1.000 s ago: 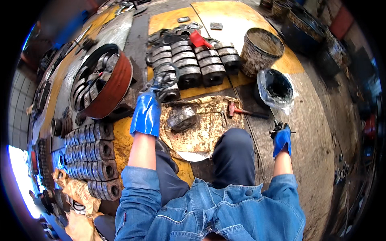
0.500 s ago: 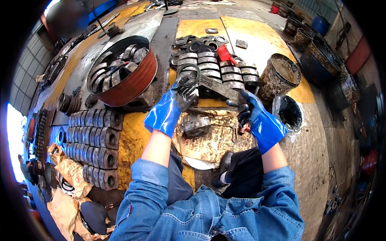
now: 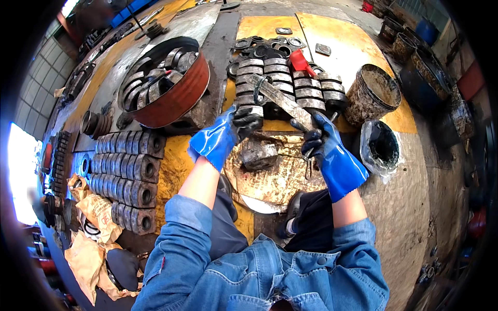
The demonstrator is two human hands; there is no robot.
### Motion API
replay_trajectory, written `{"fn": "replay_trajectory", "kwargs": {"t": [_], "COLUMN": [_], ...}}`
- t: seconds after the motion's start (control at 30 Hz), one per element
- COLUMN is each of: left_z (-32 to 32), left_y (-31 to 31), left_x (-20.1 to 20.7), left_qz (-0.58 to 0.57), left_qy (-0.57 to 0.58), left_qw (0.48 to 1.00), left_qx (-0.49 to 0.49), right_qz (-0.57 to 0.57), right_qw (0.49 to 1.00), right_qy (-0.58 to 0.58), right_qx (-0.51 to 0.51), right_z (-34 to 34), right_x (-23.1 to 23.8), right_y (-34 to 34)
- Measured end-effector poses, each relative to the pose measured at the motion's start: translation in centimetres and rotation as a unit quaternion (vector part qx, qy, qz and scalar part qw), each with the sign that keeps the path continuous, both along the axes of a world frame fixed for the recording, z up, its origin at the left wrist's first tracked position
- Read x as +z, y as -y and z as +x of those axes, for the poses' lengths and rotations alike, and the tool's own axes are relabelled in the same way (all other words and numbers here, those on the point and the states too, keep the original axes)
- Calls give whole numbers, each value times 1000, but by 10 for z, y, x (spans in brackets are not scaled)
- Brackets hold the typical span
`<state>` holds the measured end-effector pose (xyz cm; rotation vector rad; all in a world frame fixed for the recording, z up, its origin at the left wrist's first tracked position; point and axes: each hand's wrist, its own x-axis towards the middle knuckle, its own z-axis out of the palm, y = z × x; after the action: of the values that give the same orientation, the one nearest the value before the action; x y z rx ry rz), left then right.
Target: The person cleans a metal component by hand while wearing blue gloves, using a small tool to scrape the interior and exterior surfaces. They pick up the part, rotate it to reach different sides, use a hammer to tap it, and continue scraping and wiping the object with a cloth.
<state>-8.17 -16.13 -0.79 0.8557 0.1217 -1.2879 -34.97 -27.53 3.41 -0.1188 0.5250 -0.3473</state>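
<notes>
My left hand, in a blue glove with blackened fingers, is closed, with a thin dark ring standing above its fingertips, seen nearly edge-on. My right hand, gloved the same way, grips a long flat metal scraper. The scraper's blade slants up and left, its far end close to the ring; whether they touch I cannot tell. Behind it stand stacks of greasy round metal parts, with a red scoop on top. Below my hands a dark metal block sits on a grease-smeared board.
A red-brown drum holding metal rings stands at the left, with rows of bored blocks nearer me. Torn brown paper lies lower left. At the right are a smeared bucket and a plastic-lined container of black grease.
The ring at my left hand has turned from a round face-on look to nearly edge-on. The scraper's blade has risen and tilts more steeply. The whole view has shifted slightly.
</notes>
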Motion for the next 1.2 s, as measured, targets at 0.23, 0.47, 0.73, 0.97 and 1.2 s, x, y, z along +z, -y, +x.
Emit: {"fn": "replay_trajectory", "kwargs": {"t": [0.23,0.47,0.73,0.97,1.2], "left_z": [19,-20,-16,13,24], "left_y": [6,-7,-13,-30,-45], "left_x": [-3,27,19,11,17], "left_qz": [-125,-88,-152,-99,-69], "left_qy": [335,571,462,347,429], "left_qw": [927,812,870,932,901], "left_qx": [-115,-83,-75,-37,14], "right_qz": [-29,-7,57,-30,-176], "right_qw": [999,1000,998,997,982], "right_qy": [-15,-25,-1,-57,-58], "right_qx": [-5,-14,13,43,22], "right_z": [0,12,19,18,20], "right_x": [0,3,3,-7,1], "right_y": [2,-8,-8,-1,-23]}}
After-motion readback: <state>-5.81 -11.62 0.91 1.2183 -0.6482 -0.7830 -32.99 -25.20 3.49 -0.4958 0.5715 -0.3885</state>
